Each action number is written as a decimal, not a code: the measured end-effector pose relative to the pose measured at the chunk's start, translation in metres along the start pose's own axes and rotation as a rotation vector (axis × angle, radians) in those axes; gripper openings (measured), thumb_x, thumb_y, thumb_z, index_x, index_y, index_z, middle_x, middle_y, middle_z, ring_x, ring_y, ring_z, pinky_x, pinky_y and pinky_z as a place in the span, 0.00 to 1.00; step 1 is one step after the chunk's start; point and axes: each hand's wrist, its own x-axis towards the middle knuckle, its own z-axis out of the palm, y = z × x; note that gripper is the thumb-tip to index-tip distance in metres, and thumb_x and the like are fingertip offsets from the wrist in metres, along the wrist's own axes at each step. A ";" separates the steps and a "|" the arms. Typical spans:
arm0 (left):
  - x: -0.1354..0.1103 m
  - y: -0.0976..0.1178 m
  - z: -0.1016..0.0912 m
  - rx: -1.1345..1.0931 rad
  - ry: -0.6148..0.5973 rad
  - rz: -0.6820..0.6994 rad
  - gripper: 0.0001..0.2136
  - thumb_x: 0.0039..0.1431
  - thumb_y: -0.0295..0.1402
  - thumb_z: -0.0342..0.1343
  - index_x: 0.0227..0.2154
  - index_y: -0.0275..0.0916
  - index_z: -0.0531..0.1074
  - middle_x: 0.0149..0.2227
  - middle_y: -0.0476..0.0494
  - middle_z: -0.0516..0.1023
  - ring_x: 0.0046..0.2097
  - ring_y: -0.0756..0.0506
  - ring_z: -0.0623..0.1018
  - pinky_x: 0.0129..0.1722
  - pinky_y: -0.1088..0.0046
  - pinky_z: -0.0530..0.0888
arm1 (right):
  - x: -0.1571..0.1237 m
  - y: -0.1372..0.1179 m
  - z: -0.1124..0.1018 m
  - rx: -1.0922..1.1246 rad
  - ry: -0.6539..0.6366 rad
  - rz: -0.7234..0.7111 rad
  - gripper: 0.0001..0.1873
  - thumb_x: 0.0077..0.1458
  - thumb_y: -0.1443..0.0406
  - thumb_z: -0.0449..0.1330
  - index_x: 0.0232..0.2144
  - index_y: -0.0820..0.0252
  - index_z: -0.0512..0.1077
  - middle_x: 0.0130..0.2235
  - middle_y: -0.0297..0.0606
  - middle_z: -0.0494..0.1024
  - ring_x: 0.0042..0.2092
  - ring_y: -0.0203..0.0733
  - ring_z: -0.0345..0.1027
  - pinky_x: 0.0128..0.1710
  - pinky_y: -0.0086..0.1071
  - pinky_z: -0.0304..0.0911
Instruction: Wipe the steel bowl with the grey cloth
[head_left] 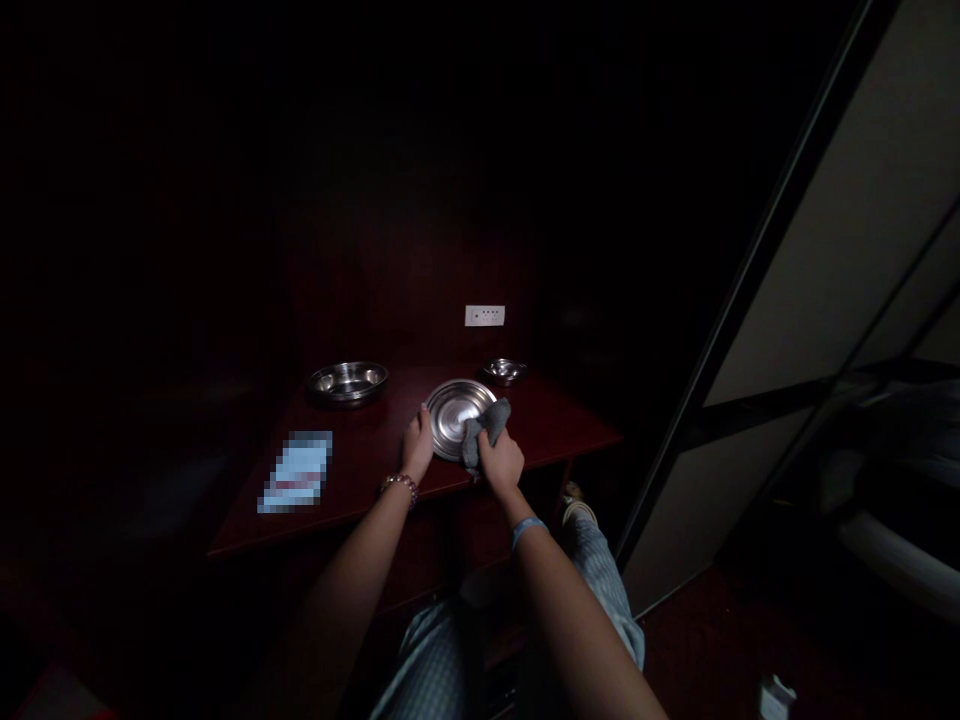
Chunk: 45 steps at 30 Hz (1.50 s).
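Observation:
A round, shiny metal plate [452, 410] is tilted up over the front part of the dark red table. Its left rim is gripped by my left hand [418, 445], thumb at the edge and the other fingers mostly hidden. My right hand [501, 462] is closed around a crumpled grey cloth [491, 422], which touches the plate's lower right side. Farther back on the left sits a wide metal bowl [349, 382]. A smaller metal bowl [504, 371] stands at the back, to the right of the plate.
On the left of the table [367, 500] lies a blurred pale-blue sheet [298, 472]. A white socket panel [485, 316] is on the wall behind. To the right rises a light panel [780, 330] with a dark frame. A small white object [776, 697] is on the floor.

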 end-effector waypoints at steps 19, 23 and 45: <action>-0.002 0.003 -0.001 -0.020 -0.024 0.024 0.26 0.73 0.45 0.38 0.45 0.35 0.80 0.45 0.31 0.85 0.46 0.40 0.83 0.46 0.70 0.75 | 0.001 0.000 0.000 -0.007 0.009 0.005 0.23 0.72 0.54 0.49 0.54 0.62 0.74 0.48 0.50 0.84 0.50 0.50 0.80 0.49 0.34 0.68; -0.004 0.005 -0.001 -0.034 -0.024 0.022 0.25 0.74 0.43 0.38 0.46 0.34 0.80 0.46 0.31 0.85 0.46 0.41 0.83 0.47 0.71 0.75 | 0.000 0.000 -0.001 0.000 0.006 -0.002 0.22 0.72 0.55 0.49 0.54 0.62 0.74 0.48 0.49 0.84 0.50 0.49 0.80 0.49 0.34 0.68; 0.001 0.002 0.001 0.031 -0.003 0.005 0.27 0.74 0.44 0.37 0.44 0.34 0.80 0.44 0.28 0.84 0.47 0.39 0.84 0.47 0.69 0.75 | 0.000 0.001 0.000 0.005 0.016 -0.001 0.22 0.72 0.55 0.49 0.54 0.62 0.74 0.47 0.49 0.84 0.49 0.48 0.80 0.48 0.33 0.68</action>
